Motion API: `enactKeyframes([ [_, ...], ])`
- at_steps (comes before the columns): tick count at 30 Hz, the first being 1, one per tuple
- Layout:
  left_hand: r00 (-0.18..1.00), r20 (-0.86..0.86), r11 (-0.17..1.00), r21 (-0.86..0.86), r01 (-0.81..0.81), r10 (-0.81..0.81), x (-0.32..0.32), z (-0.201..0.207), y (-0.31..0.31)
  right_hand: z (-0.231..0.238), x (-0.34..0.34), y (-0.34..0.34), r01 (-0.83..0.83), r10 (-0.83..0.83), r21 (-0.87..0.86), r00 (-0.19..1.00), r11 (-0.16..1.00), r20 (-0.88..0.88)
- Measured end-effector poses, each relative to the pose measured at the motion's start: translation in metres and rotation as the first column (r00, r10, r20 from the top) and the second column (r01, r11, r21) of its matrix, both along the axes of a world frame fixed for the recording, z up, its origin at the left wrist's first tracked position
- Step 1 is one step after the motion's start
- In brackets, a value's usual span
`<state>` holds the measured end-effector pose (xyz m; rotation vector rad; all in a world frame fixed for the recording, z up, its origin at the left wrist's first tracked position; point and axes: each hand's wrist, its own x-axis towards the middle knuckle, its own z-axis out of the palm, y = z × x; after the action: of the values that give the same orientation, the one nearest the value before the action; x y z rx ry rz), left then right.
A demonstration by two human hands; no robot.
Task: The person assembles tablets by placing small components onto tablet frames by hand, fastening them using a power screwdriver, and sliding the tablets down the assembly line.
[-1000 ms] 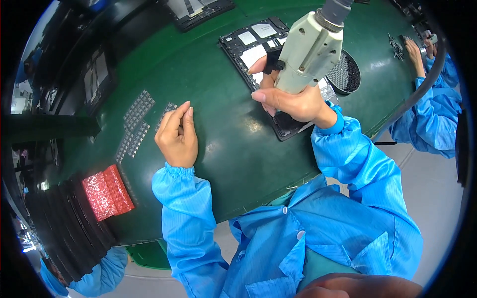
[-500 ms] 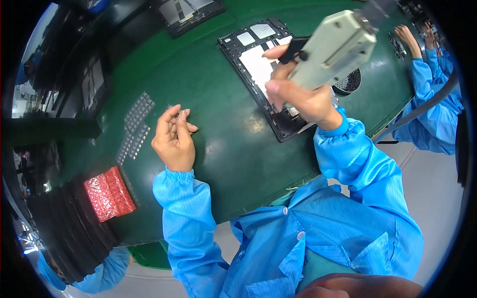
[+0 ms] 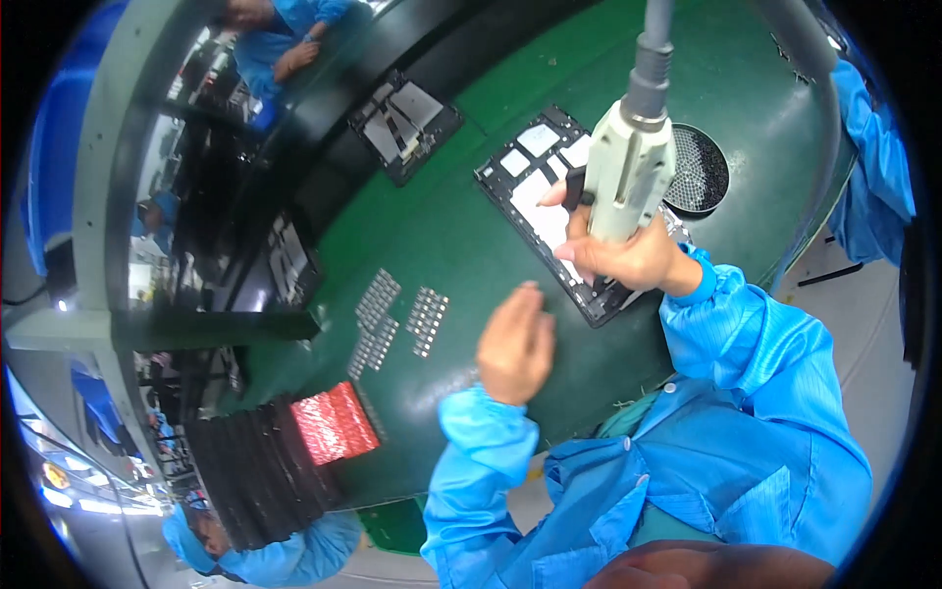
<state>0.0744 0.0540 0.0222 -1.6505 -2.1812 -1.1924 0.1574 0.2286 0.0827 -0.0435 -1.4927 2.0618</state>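
My right hand (image 3: 633, 257) is closed round a pale electric screwdriver (image 3: 626, 172), which stands nearly upright over an opened black tablet (image 3: 525, 196) with white inner panels. The screwdriver's tip is hidden behind my hand. My left hand (image 3: 515, 348) hovers over the green table just left of the tablet's near corner, apart from it. Its fingers are drawn together and slightly blurred; whatever may be between them does not show. Further left lie sheets of small dark pieces in rows (image 3: 376, 299) and another such sheet (image 3: 428, 319).
A round tin of small dark screws (image 3: 702, 172) stands right of the screwdriver. Another opened tablet (image 3: 405, 128) lies at the back. Red bubble wrap (image 3: 336, 424) rests beside a black ribbed stack (image 3: 253, 471). A grey post and beam (image 3: 216, 331) border the left. Other people sit nearby.
My view has shifted to the left. My left hand has come right, closer to the tablet, away from the sheets. The screwdriver has swung from slanted to nearly upright, still in my right hand.
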Motion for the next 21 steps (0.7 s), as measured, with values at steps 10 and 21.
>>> enactKeyframes([
  [10,0.894,-0.262,0.908,-0.313,0.277,-0.363,-0.017,0.017,0.047,-0.013,0.001,-0.010,-0.111,0.127,0.103,0.977,0.988,-0.170],
  [21,0.927,-0.365,0.970,-0.244,-0.010,-0.082,-0.134,0.009,0.179,-0.018,-0.010,-0.024,-0.085,0.120,0.169,0.970,0.982,-0.209],
])
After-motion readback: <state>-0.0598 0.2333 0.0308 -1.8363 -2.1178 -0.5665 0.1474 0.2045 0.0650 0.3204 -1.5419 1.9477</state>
